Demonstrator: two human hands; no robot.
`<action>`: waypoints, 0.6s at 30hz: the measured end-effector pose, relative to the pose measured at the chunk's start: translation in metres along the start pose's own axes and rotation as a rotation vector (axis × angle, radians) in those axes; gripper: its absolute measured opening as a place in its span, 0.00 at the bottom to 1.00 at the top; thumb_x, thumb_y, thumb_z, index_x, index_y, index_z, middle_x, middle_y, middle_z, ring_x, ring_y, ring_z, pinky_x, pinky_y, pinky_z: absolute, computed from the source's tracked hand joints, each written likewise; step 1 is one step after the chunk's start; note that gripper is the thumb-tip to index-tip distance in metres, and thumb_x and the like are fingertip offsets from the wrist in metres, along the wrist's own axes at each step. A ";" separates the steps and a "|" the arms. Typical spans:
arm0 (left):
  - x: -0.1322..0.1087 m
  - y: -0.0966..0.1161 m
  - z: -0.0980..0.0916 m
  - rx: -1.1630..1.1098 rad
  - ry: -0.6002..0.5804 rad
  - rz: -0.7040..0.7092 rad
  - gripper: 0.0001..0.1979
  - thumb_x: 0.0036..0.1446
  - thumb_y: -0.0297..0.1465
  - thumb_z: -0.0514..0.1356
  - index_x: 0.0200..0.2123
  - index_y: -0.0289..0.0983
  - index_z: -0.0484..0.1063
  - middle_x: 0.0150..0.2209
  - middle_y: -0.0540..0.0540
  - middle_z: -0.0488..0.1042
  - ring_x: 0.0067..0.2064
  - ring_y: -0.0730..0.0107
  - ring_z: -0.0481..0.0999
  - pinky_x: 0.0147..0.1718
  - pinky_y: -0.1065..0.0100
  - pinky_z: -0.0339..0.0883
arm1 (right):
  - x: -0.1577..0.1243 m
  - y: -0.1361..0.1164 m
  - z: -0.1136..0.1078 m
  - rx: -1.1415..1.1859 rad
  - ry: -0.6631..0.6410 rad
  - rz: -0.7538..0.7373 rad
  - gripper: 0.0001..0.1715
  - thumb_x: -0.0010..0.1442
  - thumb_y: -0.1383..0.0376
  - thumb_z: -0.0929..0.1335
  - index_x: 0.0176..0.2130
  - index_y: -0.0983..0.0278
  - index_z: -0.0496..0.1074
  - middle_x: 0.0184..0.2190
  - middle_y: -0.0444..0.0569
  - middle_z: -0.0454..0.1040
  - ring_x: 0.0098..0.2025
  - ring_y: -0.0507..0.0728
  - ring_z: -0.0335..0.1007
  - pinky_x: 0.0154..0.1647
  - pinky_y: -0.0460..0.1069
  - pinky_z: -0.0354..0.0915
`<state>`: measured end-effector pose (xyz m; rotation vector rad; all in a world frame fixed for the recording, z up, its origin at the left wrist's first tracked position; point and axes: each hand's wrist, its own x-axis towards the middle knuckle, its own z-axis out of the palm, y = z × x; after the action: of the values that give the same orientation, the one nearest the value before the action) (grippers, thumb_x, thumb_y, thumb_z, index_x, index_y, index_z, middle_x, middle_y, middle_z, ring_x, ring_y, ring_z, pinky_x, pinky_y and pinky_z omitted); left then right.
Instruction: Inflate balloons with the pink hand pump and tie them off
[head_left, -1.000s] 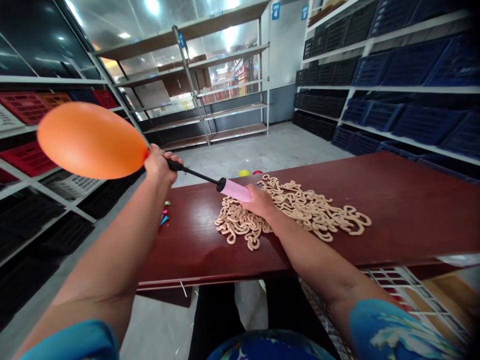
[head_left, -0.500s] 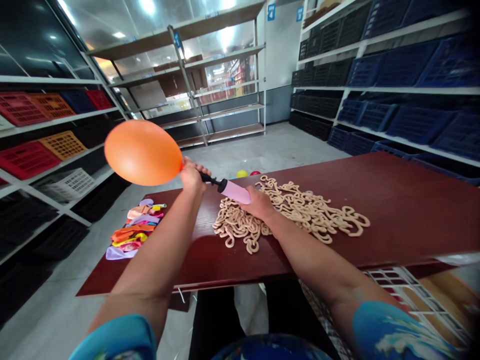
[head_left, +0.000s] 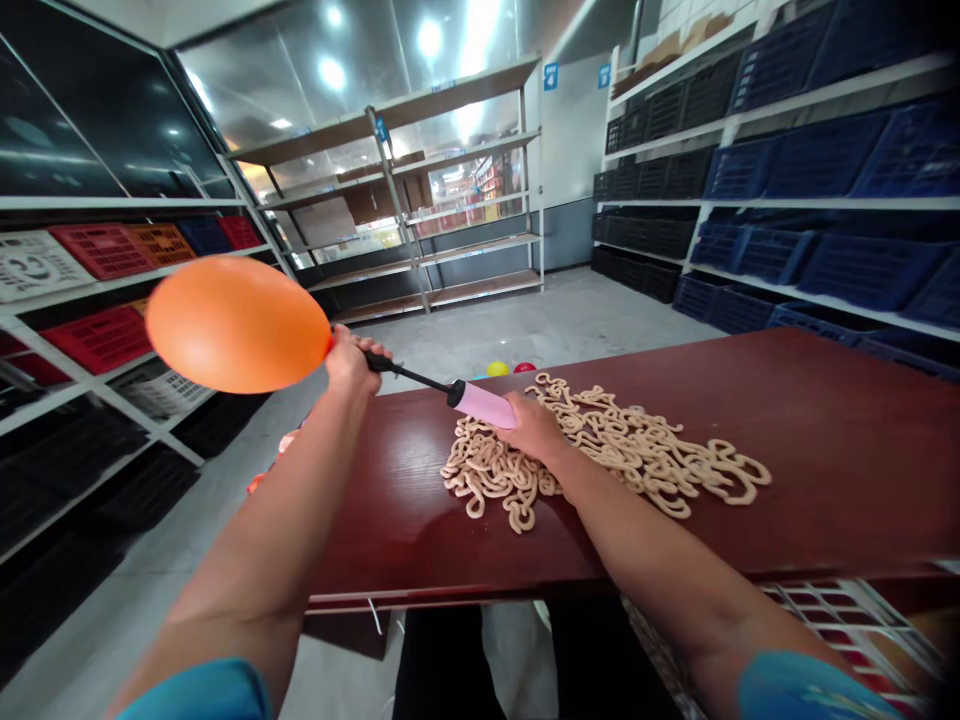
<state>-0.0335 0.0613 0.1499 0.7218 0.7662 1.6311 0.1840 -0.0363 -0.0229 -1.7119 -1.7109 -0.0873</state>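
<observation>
My left hand is closed around the neck of an inflated orange balloon, together with the black end of a hand balloon pump. From there a thin black rod runs to the pump's pink barrel, which my right hand grips. Where the balloon's mouth meets the pump is hidden by my left fingers. Under and beside my right hand, beige rope-like coils lie in a loose heap on the dark red table. Past my left forearm a little of some uninflated balloons shows.
Yellow and red round objects sit beyond the table's far edge. Shelves with blue crates stand at right, and red crates at left. A white wire rack is below the table's near right edge.
My hands have moved apart, and more of the pump's black rod shows. The orange balloon has shifted left and looks larger. The view has turned, so my forearm now hides most uninflated balloons.
</observation>
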 end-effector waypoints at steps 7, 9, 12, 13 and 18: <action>0.013 0.022 -0.002 -0.012 -0.015 0.072 0.18 0.58 0.40 0.49 0.21 0.38 0.49 0.14 0.57 0.50 0.13 0.79 0.54 0.16 0.74 0.54 | 0.002 -0.001 0.001 -0.021 -0.008 0.017 0.22 0.46 0.58 0.68 0.42 0.62 0.66 0.33 0.51 0.72 0.34 0.58 0.68 0.31 0.51 0.59; 0.008 0.002 -0.002 -0.028 -0.001 0.028 0.19 0.59 0.41 0.48 0.20 0.38 0.49 0.14 0.57 0.50 0.13 0.79 0.54 0.15 0.73 0.53 | 0.001 0.000 0.000 -0.030 -0.012 0.015 0.23 0.45 0.58 0.68 0.42 0.63 0.66 0.34 0.51 0.72 0.33 0.58 0.68 0.31 0.51 0.59; -0.007 -0.038 0.002 -0.040 0.014 -0.054 0.20 0.59 0.43 0.48 0.20 0.38 0.48 0.14 0.57 0.49 0.13 0.79 0.53 0.15 0.73 0.53 | 0.000 0.001 -0.002 -0.040 -0.017 0.010 0.23 0.45 0.58 0.69 0.42 0.63 0.66 0.34 0.51 0.72 0.34 0.58 0.68 0.31 0.50 0.58; -0.013 -0.051 0.004 -0.048 0.013 -0.074 0.21 0.58 0.44 0.48 0.20 0.38 0.48 0.14 0.57 0.49 0.13 0.79 0.53 0.15 0.73 0.53 | -0.001 0.002 -0.002 -0.045 -0.017 0.010 0.23 0.45 0.58 0.69 0.42 0.63 0.66 0.33 0.51 0.72 0.33 0.58 0.68 0.31 0.50 0.58; -0.034 -0.096 0.008 -0.077 0.010 -0.161 0.21 0.56 0.46 0.50 0.20 0.38 0.50 0.15 0.56 0.51 0.14 0.78 0.56 0.16 0.72 0.55 | -0.003 0.002 0.001 -0.050 0.002 0.020 0.26 0.45 0.56 0.69 0.44 0.62 0.66 0.33 0.51 0.73 0.33 0.58 0.68 0.30 0.50 0.57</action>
<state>0.0343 0.0431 0.0763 0.5832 0.7453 1.5110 0.1851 -0.0384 -0.0257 -1.7645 -1.7028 -0.1242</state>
